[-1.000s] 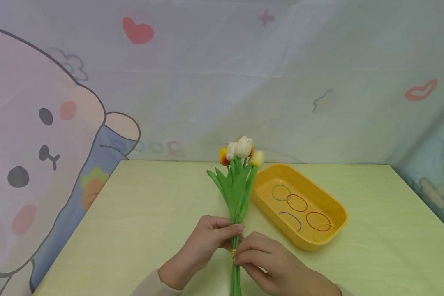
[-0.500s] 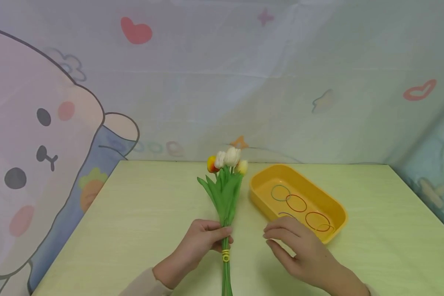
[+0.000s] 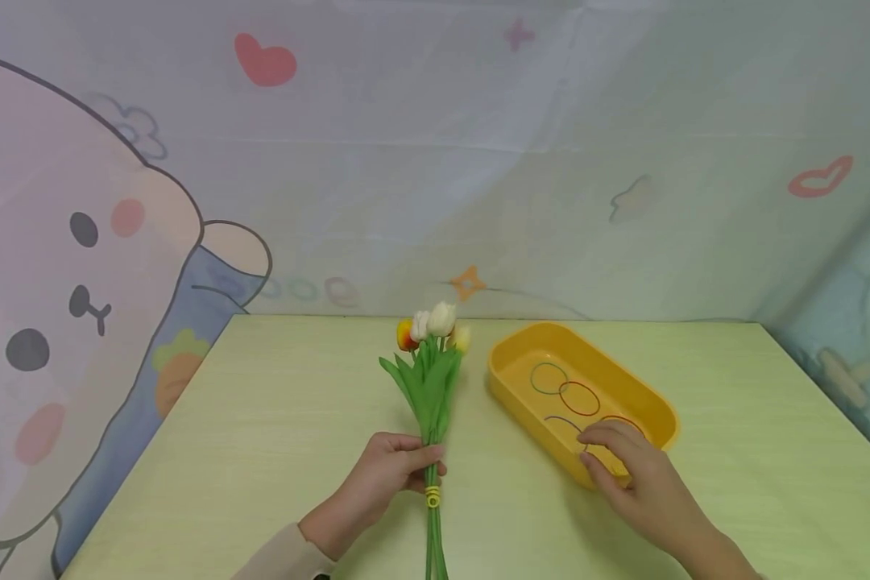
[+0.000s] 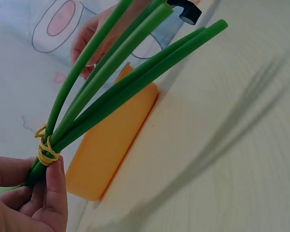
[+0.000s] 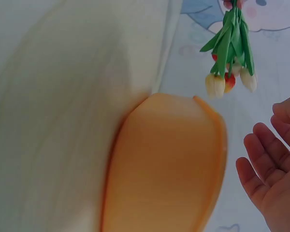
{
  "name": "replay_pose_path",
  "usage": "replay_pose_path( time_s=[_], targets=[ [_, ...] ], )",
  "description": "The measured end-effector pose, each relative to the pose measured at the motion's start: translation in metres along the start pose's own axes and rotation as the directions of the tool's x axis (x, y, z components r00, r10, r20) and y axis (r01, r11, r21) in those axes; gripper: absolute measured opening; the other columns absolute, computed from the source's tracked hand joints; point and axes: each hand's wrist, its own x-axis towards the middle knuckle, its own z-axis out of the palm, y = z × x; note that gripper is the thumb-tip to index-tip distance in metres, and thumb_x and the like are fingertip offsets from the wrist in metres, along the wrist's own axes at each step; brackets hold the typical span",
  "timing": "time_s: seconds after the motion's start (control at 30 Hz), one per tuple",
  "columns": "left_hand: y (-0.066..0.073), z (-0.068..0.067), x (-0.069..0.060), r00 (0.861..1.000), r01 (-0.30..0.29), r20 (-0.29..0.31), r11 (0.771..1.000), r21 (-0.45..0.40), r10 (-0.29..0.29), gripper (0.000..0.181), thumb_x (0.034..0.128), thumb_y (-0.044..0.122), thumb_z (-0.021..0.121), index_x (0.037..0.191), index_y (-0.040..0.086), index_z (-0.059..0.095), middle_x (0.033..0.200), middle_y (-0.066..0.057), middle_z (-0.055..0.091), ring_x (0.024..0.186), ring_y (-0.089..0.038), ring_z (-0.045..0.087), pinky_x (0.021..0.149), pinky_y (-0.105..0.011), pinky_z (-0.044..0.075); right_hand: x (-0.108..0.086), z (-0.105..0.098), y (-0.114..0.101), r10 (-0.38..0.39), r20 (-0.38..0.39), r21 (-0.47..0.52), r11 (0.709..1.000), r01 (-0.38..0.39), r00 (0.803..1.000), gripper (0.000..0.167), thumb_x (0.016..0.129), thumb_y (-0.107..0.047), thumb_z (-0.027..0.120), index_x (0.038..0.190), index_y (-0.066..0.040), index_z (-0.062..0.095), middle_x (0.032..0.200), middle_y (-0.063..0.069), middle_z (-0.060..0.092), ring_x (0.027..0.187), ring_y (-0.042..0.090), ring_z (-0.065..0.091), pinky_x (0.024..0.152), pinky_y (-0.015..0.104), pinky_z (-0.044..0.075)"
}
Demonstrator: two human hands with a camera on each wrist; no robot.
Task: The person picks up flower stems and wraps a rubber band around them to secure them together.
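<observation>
My left hand (image 3: 384,479) grips a bunch of artificial tulips (image 3: 432,391) by the green stems, thumb across the front. White, pale yellow and orange-red blooms point away from me. Just below the fingers a yellow rubber band (image 3: 432,497) is wound round the stems; in the left wrist view its coils (image 4: 47,153) sit tight at the fingertips, and the stem ends fan apart. Over the near right part of a yellow tray (image 3: 525,419) hovers my right hand (image 3: 648,483), fingers loosely bent, holding nothing visible. In the right wrist view the hand (image 5: 275,169) is apart from the tray wall.
Inside the tray lie a green rubber band (image 3: 532,379), a red one (image 3: 579,383), a blue one (image 3: 561,418) and another red one, partly hidden by my right hand. A pale wooden table (image 3: 297,387) bears the tray. Behind it hangs a printed cloth (image 3: 377,161).
My right hand has left the yellow rubber band on the stems and moved right, to above the tray. My left hand has shifted slightly left and toward me with the tulips.
</observation>
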Motion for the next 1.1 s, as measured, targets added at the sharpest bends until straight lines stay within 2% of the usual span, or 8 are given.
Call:
replay_pose_path(
  time_s=[0.07, 0.1, 0.23, 0.3, 0.4, 0.67, 1.1],
  targets=[
    [0.000, 0.001, 0.002, 1.000, 0.007, -0.007, 1.000, -0.008, -0.007, 0.033, 0.0930, 0.009, 0.062, 0.102, -0.022, 0.062, 0.070, -0.001, 0.069, 0.055, -0.008, 0.061, 0.060, -0.023, 0.056, 0.000, -0.002, 0.004, 0.020, 0.006, -0.002, 1.000, -0.020, 1.000, 0.039, 0.070, 0.012, 0.076, 0.101, -0.009, 0.066, 0.098, 0.000, 0.064, 0.091, 0.011, 0.056, 0.088, 0.007, 0.042],
    [0.000, 0.002, 0.003, 1.000, 0.011, -0.008, 1.000, -0.014, -0.011, 0.032, 0.0932, 0.009, 0.062, 0.102, -0.022, 0.062, 0.070, -0.001, 0.069, 0.055, -0.008, 0.061, 0.059, -0.022, 0.056, -0.001, -0.003, 0.005, 0.035, 0.017, -0.002, 0.999, -0.035, 0.999, 0.040, 0.069, 0.013, 0.076, 0.100, -0.009, 0.065, 0.097, 0.000, 0.064, 0.089, 0.011, 0.056, 0.084, 0.007, 0.044],
    [-0.004, 0.000, 0.006, 1.000, 0.020, -0.007, 1.000, -0.020, -0.020, 0.031, 0.0936, 0.006, 0.060, 0.102, -0.023, 0.061, 0.069, -0.001, 0.068, 0.055, -0.007, 0.061, 0.059, -0.022, 0.056, -0.005, -0.002, 0.009, 0.111, 0.078, -0.004, 0.994, -0.111, 0.991, 0.033, 0.072, 0.012, 0.075, 0.097, -0.008, 0.065, 0.092, -0.004, 0.064, 0.081, 0.008, 0.056, 0.069, 0.012, 0.050],
    [-0.006, -0.001, 0.007, 1.000, 0.025, -0.006, 1.000, -0.019, -0.025, 0.031, 0.0936, 0.007, 0.060, 0.102, -0.023, 0.061, 0.069, -0.002, 0.069, 0.055, -0.007, 0.061, 0.059, -0.021, 0.055, -0.007, -0.002, 0.009, 0.153, 0.117, -0.008, 0.988, -0.153, 0.981, 0.029, 0.076, 0.009, 0.074, 0.097, -0.009, 0.065, 0.091, -0.006, 0.064, 0.081, 0.005, 0.057, 0.066, 0.017, 0.053],
    [-0.010, -0.002, 0.009, 1.000, 0.030, -0.005, 0.999, -0.014, -0.031, 0.031, 0.0934, 0.007, 0.061, 0.102, -0.023, 0.061, 0.069, -0.001, 0.068, 0.055, -0.007, 0.061, 0.058, -0.021, 0.055, -0.010, -0.002, 0.010, 0.190, 0.155, -0.014, 0.982, -0.190, 0.969, 0.025, 0.079, 0.006, 0.073, 0.098, -0.009, 0.065, 0.091, -0.007, 0.064, 0.081, 0.002, 0.058, 0.065, 0.023, 0.056],
    [-0.021, -0.004, 0.014, 0.998, 0.054, -0.025, 0.998, 0.016, -0.054, 0.031, 0.0932, 0.009, 0.062, 0.101, -0.020, 0.063, 0.069, -0.001, 0.069, 0.055, -0.007, 0.060, 0.056, -0.020, 0.053, -0.012, 0.000, 0.012, 0.227, 0.191, -0.028, 0.974, -0.226, 0.955, 0.018, 0.083, 0.003, 0.070, 0.097, -0.009, 0.068, 0.087, -0.010, 0.064, 0.078, -0.001, 0.055, 0.065, 0.023, 0.056],
    [-0.027, -0.005, 0.013, 0.997, 0.081, -0.018, 0.996, 0.026, -0.080, 0.028, 0.0920, 0.009, 0.063, 0.097, -0.019, 0.065, 0.068, -0.001, 0.068, 0.055, -0.006, 0.059, 0.055, -0.019, 0.053, -0.012, 0.000, 0.013, 0.225, 0.200, -0.022, 0.974, -0.225, 0.954, 0.020, 0.083, 0.006, 0.069, 0.097, -0.008, 0.068, 0.085, -0.009, 0.064, 0.075, -0.002, 0.054, 0.063, 0.020, 0.055]
  ],
)
